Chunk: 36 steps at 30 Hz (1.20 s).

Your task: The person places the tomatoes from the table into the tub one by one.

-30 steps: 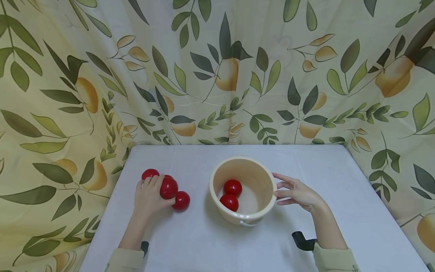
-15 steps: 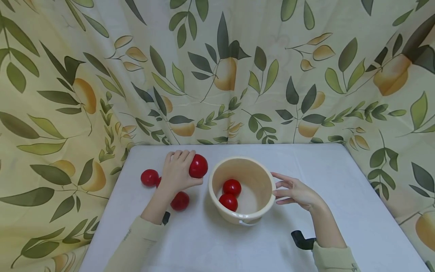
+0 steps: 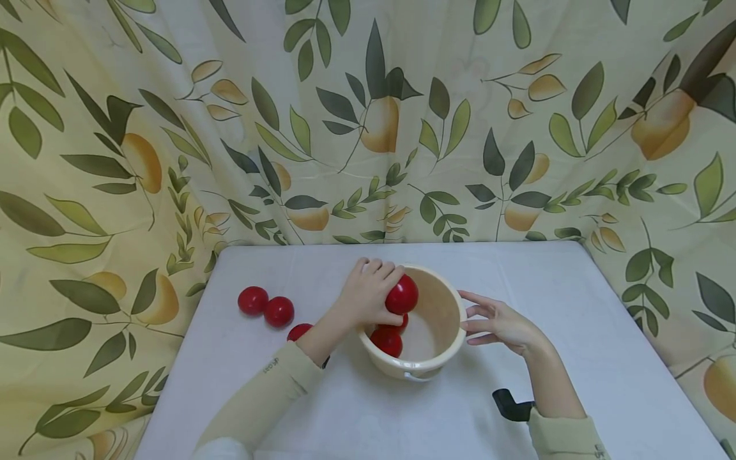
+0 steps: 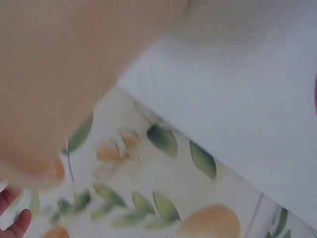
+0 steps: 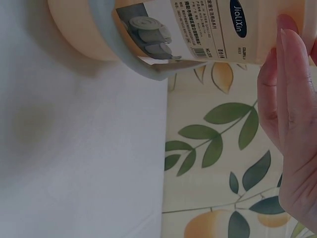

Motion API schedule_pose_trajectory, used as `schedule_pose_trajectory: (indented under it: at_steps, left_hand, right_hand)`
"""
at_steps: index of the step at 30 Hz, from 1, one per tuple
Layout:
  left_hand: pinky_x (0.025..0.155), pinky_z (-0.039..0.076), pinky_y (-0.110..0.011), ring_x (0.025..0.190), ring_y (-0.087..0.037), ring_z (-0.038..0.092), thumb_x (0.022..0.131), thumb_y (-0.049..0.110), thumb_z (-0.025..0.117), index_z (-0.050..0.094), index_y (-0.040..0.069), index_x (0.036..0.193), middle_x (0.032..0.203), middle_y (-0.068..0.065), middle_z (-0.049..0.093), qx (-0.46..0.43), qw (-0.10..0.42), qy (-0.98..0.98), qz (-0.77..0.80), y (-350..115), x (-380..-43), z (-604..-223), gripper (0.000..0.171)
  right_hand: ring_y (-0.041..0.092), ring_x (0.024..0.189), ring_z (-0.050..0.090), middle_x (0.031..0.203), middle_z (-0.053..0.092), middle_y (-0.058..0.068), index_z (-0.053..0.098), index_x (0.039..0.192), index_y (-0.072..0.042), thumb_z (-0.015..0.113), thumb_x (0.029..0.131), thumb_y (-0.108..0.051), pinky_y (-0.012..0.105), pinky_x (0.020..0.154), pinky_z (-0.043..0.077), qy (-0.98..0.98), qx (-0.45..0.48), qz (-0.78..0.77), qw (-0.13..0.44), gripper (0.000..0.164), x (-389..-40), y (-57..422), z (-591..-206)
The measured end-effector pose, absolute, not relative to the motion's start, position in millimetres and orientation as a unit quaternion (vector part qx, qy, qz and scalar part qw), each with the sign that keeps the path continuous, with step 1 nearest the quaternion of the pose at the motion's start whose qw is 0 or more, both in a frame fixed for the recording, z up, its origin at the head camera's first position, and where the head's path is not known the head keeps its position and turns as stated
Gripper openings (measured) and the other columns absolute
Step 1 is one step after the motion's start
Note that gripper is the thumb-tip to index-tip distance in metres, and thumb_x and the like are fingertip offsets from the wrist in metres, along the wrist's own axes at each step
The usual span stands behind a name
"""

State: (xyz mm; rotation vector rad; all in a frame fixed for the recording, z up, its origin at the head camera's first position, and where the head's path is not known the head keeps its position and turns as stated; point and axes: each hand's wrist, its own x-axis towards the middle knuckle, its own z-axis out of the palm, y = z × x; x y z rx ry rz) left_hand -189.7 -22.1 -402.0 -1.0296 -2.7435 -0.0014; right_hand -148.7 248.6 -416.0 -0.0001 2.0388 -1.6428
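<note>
A cream plastic bucket (image 3: 376, 363) stands on the table, two red balls (image 3: 386, 343) lying inside against its left wall. Over the bucket's left rim, my left hand (image 3: 368, 294) grips another shiny red ball (image 3: 402, 294), fingers over its top and thumb below. My right hand (image 3: 499, 327) rests its nearly straight fingers against the bucket's right side. In the right wrist view those fingers (image 5: 292, 74) lie along the wall, beside a printed label (image 5: 198, 29). The left wrist view shows a blurred cream surface at upper left and some fingertips (image 4: 19, 224) at the lower left edge.
Left of the bucket, three red balls sit on the white-covered table (image 3: 460, 421): one at the far left (image 3: 253, 301), one beside it (image 3: 279, 312), and one partly behind my left wrist (image 3: 299, 331). A patterned curtain (image 3: 368, 191) hangs behind the table.
My left hand has lifted a red ball from the group at left and carried it right, over the bucket. The right hand and bucket have stayed in place.
</note>
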Motion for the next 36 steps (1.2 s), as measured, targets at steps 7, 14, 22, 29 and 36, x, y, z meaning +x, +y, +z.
schedule_pose_trajectory:
  at_steps: [7,14,22,29,36]
  left_hand:
    - [0.098,0.034,-0.042,0.114,-0.016,0.041,0.069,0.063,0.061,0.044,0.022,0.13,0.124,0.004,0.05,-0.418,0.071,-0.905,0.044,9,-190,-421,0.075]
    - [0.102,0.031,-0.043,0.12,-0.016,0.036,0.07,0.065,0.061,0.038,0.026,0.134,0.132,0.006,0.044,-0.476,0.016,-0.873,0.108,30,-191,-438,0.079]
    - [0.102,0.031,-0.04,0.121,-0.013,0.034,0.069,0.064,0.063,0.034,0.03,0.137,0.135,0.01,0.041,-0.498,-0.021,-0.85,0.169,45,-194,-450,0.081]
    - [0.1,0.03,-0.037,0.12,-0.011,0.036,0.069,0.063,0.063,0.03,0.034,0.137,0.135,0.012,0.041,-0.49,-0.046,-0.84,0.23,49,-194,-455,0.081]
    - [0.103,0.028,-0.035,0.123,-0.009,0.032,0.069,0.063,0.064,0.021,0.038,0.14,0.139,0.016,0.036,-0.493,-0.065,-0.822,0.28,48,-192,-457,0.086]
  right_hand:
    - [0.02,0.076,0.065,0.101,0.053,0.018,0.022,0.143,-0.002,0.065,0.083,-0.008,0.04,0.07,0.054,0.758,0.003,-0.601,0.255,0.075,-149,248,-416]
    - [0.021,0.078,0.065,0.1,0.052,0.017,0.022,0.143,-0.002,0.066,0.082,-0.011,0.045,0.074,0.052,0.758,0.0,-0.6,0.254,0.076,-148,248,-416]
    - [0.021,0.079,0.065,0.101,0.051,0.017,0.022,0.144,-0.002,0.067,0.082,-0.012,0.04,0.071,0.054,0.761,-0.001,-0.597,0.253,0.077,-149,248,-417]
    - [0.02,0.08,0.064,0.1,0.052,0.015,0.021,0.144,-0.003,0.066,0.082,-0.013,0.04,0.072,0.053,0.764,0.001,-0.594,0.252,0.077,-149,249,-418]
    - [0.019,0.079,0.064,0.099,0.051,0.015,0.021,0.144,-0.003,0.065,0.083,-0.011,0.044,0.075,0.051,0.764,-0.001,-0.593,0.255,0.076,-149,248,-417]
